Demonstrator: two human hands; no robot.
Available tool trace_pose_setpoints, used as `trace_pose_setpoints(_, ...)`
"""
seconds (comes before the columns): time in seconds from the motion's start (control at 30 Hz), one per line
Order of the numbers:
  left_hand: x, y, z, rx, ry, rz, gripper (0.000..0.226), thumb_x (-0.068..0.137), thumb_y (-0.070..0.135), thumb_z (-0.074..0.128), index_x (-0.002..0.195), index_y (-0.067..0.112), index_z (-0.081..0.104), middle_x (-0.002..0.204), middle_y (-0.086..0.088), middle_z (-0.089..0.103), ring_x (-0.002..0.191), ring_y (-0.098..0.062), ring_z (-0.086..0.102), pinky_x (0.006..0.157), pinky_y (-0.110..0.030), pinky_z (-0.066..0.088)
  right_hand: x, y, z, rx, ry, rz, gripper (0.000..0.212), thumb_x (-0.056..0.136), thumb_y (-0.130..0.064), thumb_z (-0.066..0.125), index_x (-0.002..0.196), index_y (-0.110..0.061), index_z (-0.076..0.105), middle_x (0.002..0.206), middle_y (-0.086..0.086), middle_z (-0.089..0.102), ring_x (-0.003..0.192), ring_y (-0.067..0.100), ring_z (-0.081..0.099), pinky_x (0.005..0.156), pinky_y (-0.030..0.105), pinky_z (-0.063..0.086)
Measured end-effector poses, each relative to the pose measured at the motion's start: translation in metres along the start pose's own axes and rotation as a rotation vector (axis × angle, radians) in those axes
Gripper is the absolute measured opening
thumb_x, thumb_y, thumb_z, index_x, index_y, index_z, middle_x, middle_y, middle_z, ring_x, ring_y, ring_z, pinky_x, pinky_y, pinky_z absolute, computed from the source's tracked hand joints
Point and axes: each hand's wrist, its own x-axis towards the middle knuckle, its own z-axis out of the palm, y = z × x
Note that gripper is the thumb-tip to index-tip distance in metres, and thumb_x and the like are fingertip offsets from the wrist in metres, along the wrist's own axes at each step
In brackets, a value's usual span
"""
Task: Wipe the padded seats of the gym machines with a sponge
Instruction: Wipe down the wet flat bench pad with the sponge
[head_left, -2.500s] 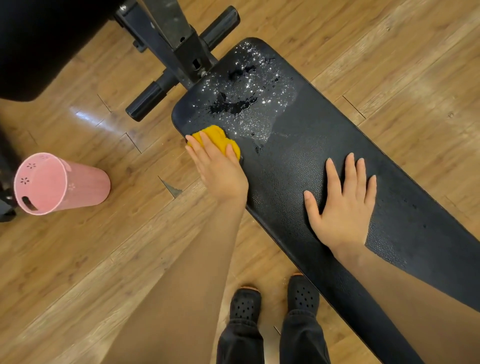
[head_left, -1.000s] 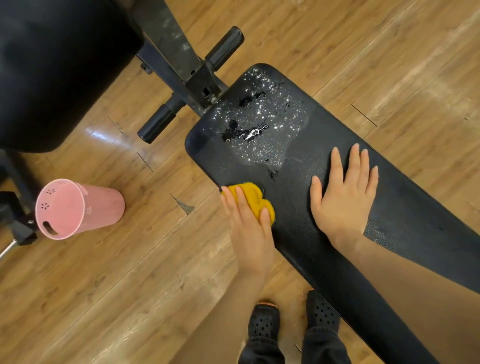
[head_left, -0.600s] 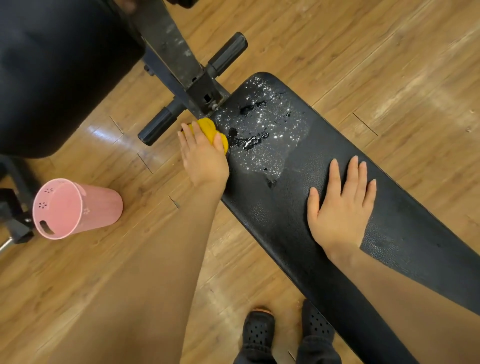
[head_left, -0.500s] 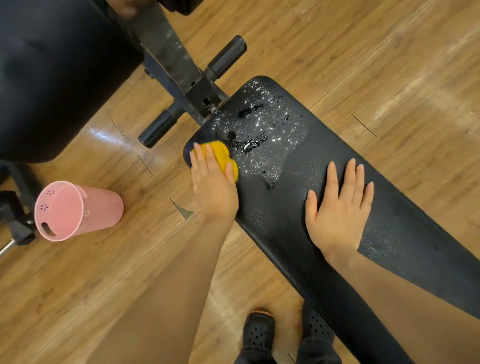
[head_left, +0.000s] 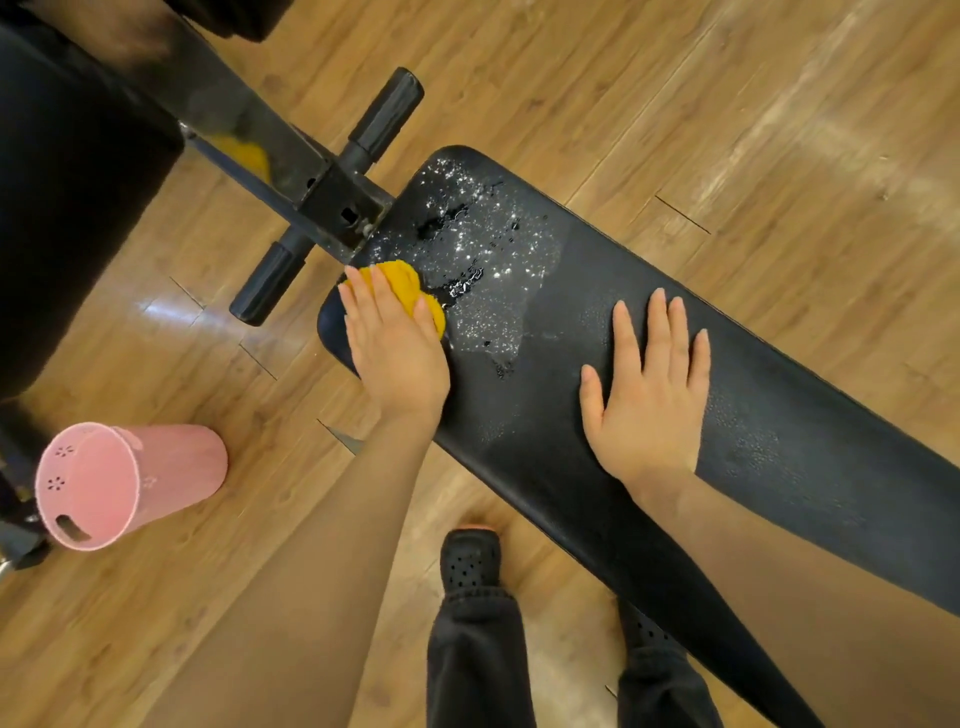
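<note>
Head view: left hand (head_left: 395, 353) presses sponge (head_left: 410, 291) on seat (head_left: 545, 415) (no writing legible), right hand (head_left: 649, 400) spread flat.

The black padded bench (head_left: 597, 415) slants across the wooden floor (head_left: 675, 104). At its near-left corner, the left hand (head_left: 395, 353) presses a yellow sponge (head_left: 410, 291) flat, beside a glistening wet patch (head_left: 483, 260) (speckled with droplets). The right hand (head_left: 649, 395) rests flat mid-bench, fingers straight. A pink bucket (head_left: 124, 483) stands well left of the bench.
</note>
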Motion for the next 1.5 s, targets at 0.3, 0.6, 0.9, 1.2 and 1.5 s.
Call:
trace_pose_setpoints(0.3,-0.092,-0.042,0.008,0.222,-0.185,0.494,0.068,0.090,0.031,0.050,0.148,0.005,0.025,0.157,-0.014,0.020,0.145,-0.031,0.019,0.115,-0.041,0.018,-0.001,-0.002,0.000,0.039,0.053,0.024,0.062,0.096,-0.045,0.037,0.149,-0.015,0.029,0.158,0.015,0.018,0.148,0.028,0.010,0.120,0.047,0.008)
trace_pose_setpoints(0.6,-0.028,-0.001,0.000,0.247,-0.207,0.686,0.066,0.095,0.033,0.044,0.150,0.008,0.020,0.159,-0.011,0.014,0.147,-0.026,0.013,0.118,-0.039,0.015,-0.002,-0.003,-0.001,0.042,0.076,0.028,0.061,0.096,-0.045,0.039,0.149,-0.016,0.030,0.159,0.012,0.017,0.148,0.027,0.010,0.120,0.046,0.008)
trace_pose_setpoints(0.9,-0.058,-0.040,-0.004,0.354,-0.249,0.894,0.074,0.086,0.032,0.058,0.148,0.008,0.026,0.156,-0.013,0.024,0.144,-0.029,0.022,0.115,-0.041,0.020,-0.001,-0.003,-0.002,0.040,0.070,0.025,0.060,0.096,-0.044,0.038,0.149,-0.016,0.030,0.158,0.013,0.018,0.148,0.027,0.011,0.120,0.047,0.010)
trace_pose_setpoints(1.2,-0.007,0.003,0.002,0.387,-0.275,1.158,0.068,0.091,0.036,0.045,0.150,0.009,0.023,0.159,-0.008,0.016,0.147,-0.024,0.014,0.118,-0.037,0.015,-0.002,-0.002,-0.003,0.055,0.042,0.027,0.063,0.096,-0.044,0.039,0.150,-0.013,0.028,0.159,0.012,0.017,0.148,0.026,0.009,0.120,0.045,0.009)
trace_pose_setpoints(1.5,-0.016,-0.023,-0.001,0.412,-0.216,1.109,0.064,0.093,0.041,0.031,0.148,0.009,0.025,0.157,-0.010,0.023,0.145,-0.025,0.020,0.117,-0.038,0.018,0.000,-0.001,-0.004,0.032,-0.012,0.046,0.068,0.097,-0.045,0.035,0.150,-0.004,0.022,0.159,0.012,0.014,0.149,0.025,0.007,0.120,0.046,0.010)
